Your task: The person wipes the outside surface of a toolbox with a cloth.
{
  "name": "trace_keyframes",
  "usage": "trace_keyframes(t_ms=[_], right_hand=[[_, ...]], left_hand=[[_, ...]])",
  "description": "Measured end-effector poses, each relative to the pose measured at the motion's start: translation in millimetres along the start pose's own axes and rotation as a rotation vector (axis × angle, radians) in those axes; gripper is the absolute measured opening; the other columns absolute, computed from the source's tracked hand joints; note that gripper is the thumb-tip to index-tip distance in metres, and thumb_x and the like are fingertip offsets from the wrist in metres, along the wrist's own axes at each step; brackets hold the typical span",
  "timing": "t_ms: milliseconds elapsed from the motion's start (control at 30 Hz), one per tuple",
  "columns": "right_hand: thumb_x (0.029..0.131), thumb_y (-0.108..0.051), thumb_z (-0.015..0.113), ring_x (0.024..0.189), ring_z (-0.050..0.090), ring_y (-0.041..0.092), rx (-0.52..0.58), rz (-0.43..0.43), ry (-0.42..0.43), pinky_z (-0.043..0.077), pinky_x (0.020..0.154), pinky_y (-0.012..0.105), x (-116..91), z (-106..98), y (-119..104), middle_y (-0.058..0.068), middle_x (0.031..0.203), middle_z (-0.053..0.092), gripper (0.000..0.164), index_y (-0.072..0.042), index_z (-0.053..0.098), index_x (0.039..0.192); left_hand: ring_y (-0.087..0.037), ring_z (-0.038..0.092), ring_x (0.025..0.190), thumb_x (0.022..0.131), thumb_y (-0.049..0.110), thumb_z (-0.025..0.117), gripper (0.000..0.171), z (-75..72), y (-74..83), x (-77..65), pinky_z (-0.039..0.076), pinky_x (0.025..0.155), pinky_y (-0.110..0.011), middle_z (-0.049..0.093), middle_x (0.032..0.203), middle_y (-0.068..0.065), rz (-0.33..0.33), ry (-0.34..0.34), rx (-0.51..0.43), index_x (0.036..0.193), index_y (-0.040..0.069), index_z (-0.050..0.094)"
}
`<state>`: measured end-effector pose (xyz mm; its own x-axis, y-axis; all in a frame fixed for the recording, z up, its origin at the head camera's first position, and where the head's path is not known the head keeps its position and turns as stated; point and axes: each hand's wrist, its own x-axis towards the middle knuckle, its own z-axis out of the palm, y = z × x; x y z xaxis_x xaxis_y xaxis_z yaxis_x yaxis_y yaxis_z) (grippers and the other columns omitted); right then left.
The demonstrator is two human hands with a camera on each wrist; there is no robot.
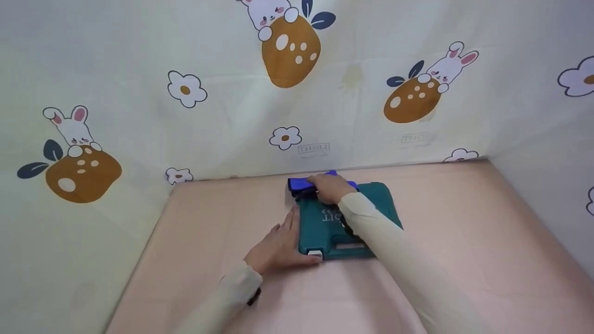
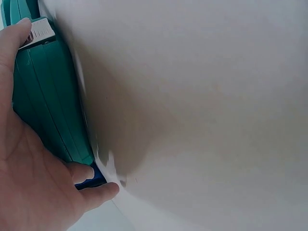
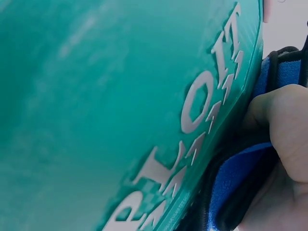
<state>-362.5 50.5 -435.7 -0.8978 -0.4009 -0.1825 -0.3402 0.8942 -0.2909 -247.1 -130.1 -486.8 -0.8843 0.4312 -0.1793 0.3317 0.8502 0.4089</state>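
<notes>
Sleeves (image 1: 397,255), pale, behind both grips. Left grip (image 1: 277,246): spread wide, touching green case (image 1: 315,232) just rightward, thumb at white latch (image 1: 315,253). Right grip (image 1: 332,188): curled, holding blue fabric (image 1: 299,184).

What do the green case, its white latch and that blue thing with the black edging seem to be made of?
The green case looks like hard molded plastic, fairly glossy: smooth, with raised lettering and soft highlights. The white latch is probably plastic too, though it shows too small to be sure. The blue thing seems to be matte, textured fabric, folding softly.
</notes>
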Motion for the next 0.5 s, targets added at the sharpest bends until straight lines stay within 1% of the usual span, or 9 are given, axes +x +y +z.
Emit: trace_keyframes(t_ms=[300,500], right_hand=[[0.104,-0.008,0.055,0.138,0.045,0.030,-0.014,-0.020,-0.052,0.033,0.112,0.049,5.4,-4.4,2.4,0.010,0.151,0.050,0.052,-0.014,0.045,0.155],[0.104,-0.010,0.053,0.136,0.046,0.031,0.008,0.002,-0.073,0.033,0.111,0.053,11.2,-5.4,4.7,0.010,0.151,0.049,0.051,-0.016,0.046,0.154]], left_hand=[[-0.032,0.027,0.147,0.069,0.088,0.064,0.142,0.3,0.1,-0.3,0.020,0.117,-0.054,-0.005,0.169,-0.009,-0.011,-0.003,-0.011,0.162,0.011,-0.013],[-0.030,0.024,0.149,0.072,0.087,0.062,0.140,-1.7,0.9,-0.7,0.021,0.116,-0.054,-0.003,0.169,-0.011,0.017,0.005,0.021,0.162,0.006,-0.009]])
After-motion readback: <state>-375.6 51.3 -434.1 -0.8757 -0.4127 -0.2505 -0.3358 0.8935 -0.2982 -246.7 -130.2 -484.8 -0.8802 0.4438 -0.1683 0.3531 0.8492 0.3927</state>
